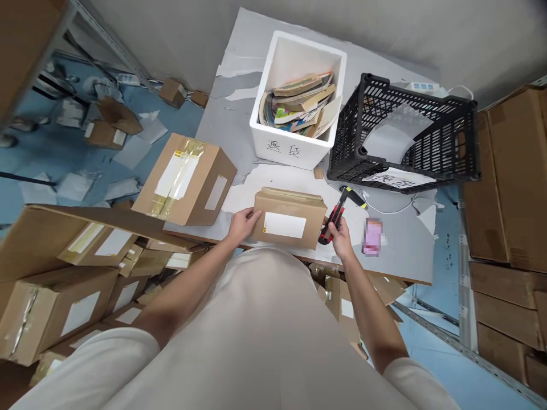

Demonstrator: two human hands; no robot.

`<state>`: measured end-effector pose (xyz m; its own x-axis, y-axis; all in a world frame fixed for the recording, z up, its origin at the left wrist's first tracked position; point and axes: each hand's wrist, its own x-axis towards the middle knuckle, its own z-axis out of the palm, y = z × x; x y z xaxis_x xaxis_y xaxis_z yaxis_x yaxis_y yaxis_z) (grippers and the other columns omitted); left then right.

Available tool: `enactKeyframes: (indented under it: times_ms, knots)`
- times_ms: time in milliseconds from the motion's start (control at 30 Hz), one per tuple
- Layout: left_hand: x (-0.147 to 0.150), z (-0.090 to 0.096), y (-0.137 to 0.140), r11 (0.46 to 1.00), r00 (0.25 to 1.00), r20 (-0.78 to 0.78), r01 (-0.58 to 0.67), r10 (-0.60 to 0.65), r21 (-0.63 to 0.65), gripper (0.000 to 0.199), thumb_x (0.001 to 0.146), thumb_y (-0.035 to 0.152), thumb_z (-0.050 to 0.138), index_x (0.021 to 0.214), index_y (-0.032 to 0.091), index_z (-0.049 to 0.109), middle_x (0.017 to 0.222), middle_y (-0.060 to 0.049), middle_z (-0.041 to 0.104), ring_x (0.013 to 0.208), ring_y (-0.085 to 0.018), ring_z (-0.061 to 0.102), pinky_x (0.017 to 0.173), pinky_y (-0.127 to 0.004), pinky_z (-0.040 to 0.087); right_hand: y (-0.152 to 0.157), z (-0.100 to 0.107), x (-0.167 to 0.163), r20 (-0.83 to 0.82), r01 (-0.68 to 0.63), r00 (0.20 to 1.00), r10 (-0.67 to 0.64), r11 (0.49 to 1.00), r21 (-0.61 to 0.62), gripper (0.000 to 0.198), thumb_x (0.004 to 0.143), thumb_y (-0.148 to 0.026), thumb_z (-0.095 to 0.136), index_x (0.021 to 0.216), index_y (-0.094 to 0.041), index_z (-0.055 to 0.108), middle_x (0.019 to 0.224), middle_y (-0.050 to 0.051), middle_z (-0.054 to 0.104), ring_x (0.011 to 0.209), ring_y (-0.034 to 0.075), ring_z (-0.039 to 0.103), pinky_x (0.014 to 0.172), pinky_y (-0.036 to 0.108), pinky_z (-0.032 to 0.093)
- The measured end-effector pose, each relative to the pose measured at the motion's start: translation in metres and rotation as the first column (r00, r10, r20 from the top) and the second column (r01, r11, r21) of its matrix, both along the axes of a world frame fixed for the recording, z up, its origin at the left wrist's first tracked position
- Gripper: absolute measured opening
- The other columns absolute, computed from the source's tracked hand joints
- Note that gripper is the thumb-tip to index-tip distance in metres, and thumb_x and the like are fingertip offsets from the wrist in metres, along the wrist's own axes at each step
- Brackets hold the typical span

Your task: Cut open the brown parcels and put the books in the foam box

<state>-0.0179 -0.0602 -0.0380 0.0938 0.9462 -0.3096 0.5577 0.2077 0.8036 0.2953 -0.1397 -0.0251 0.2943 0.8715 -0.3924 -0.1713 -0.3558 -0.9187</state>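
Note:
A small taped cardboard box [284, 239] with a white label stands at the table's front edge, right before me. My left hand [243, 225] grips its left end, the thumb on the labelled face. At the box's right end, my right hand [342, 236] is closed around a red and black box cutter [335, 219]. A black and yellow piece [354, 197] shows at the cutter's far end; I cannot tell whether it is part of it. Left of my left hand sits a larger taped cardboard box [192, 182].
Behind the small box stands a white foam box [294, 151] full of books. Right of it is a black plastic crate [405, 165] with paper inside. A blurred pink item [373, 238] lies at the right. Stacked cartons [508, 285] and shelving flank the table [405, 262].

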Motion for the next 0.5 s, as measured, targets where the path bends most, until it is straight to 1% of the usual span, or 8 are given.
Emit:
enactKeyframes:
  times_ms: [100, 200, 300, 367, 433, 500]
  knots:
    - [0.013, 0.001, 0.016, 1.0, 0.992, -0.123, -0.006, 0.005, -0.005, 0.05, 0.082, 0.056, 0.051, 0.096, 0.015, 0.074, 0.083, -0.007, 0.073, 0.076, -0.02, 0.064, 0.07, -0.029, 0.046, 0.007, -0.007, 0.003, 0.021, 0.019, 1.0, -0.018, 0.999, -0.042, 0.044, 0.071, -0.052, 0.065, 0.101, -0.025, 0.048, 0.104, 0.004, 0.066, 0.093, 0.019, 0.065, 0.078, 0.037, 0.054]
    - [0.022, -0.002, 0.03, 1.0, 0.982, -0.188, 0.031, -0.032, -0.007, 0.049, 0.083, 0.055, 0.049, 0.098, 0.016, 0.074, 0.083, -0.007, 0.073, 0.077, -0.021, 0.063, 0.072, -0.03, 0.045, 0.017, -0.017, 0.005, 0.096, 0.016, 0.995, -0.013, 0.999, -0.032, 0.043, 0.071, -0.052, 0.063, 0.1, -0.023, 0.049, 0.105, 0.004, 0.065, 0.095, 0.018, 0.063, 0.088, 0.039, 0.051]
    - [0.024, -0.006, 0.036, 0.998, 0.986, -0.154, 0.062, -0.065, -0.022, 0.047, 0.084, 0.05, 0.049, 0.103, 0.015, 0.073, 0.089, -0.008, 0.074, 0.081, -0.022, 0.064, 0.076, -0.03, 0.046, 0.025, -0.022, 0.008, 0.194, -0.03, 0.98, 0.037, 0.999, -0.037, 0.042, 0.072, -0.051, 0.061, 0.1, -0.022, 0.05, 0.105, 0.005, 0.064, 0.098, 0.02, 0.06, 0.092, 0.041, 0.047]
    - [0.022, -0.009, 0.034, 0.997, 0.99, -0.125, 0.069, -0.072, -0.027, 0.046, 0.085, 0.048, 0.048, 0.108, 0.015, 0.071, 0.095, -0.008, 0.074, 0.085, -0.022, 0.065, 0.079, -0.031, 0.047, 0.024, -0.025, 0.01, 0.222, -0.053, 0.973, 0.061, 0.998, -0.042, 0.042, 0.074, -0.052, 0.059, 0.102, -0.022, 0.05, 0.105, 0.006, 0.064, 0.099, 0.021, 0.059, 0.093, 0.042, 0.047]
    - [0.018, -0.014, 0.029, 0.997, 0.992, -0.103, 0.073, -0.076, -0.028, 0.048, 0.085, 0.048, 0.047, 0.112, 0.015, 0.07, 0.101, -0.008, 0.073, 0.088, -0.022, 0.065, 0.081, -0.031, 0.048, 0.018, -0.028, 0.011, 0.237, -0.068, 0.968, 0.077, 0.997, -0.046, 0.043, 0.075, -0.052, 0.058, 0.104, -0.021, 0.051, 0.106, 0.006, 0.063, 0.1, 0.022, 0.058, 0.094, 0.042, 0.045]
    - [0.01, -0.022, 0.02, 0.998, 0.998, -0.025, 0.054, -0.056, -0.043, 0.051, 0.085, 0.05, 0.045, 0.114, 0.015, 0.068, 0.107, -0.008, 0.072, 0.094, -0.023, 0.065, 0.084, -0.032, 0.049, 0.006, -0.034, 0.012, 0.244, -0.075, 0.966, 0.088, 0.995, -0.059, 0.046, 0.076, -0.053, 0.058, 0.108, -0.021, 0.051, 0.109, 0.007, 0.063, 0.102, 0.022, 0.058, 0.097, 0.043, 0.044]
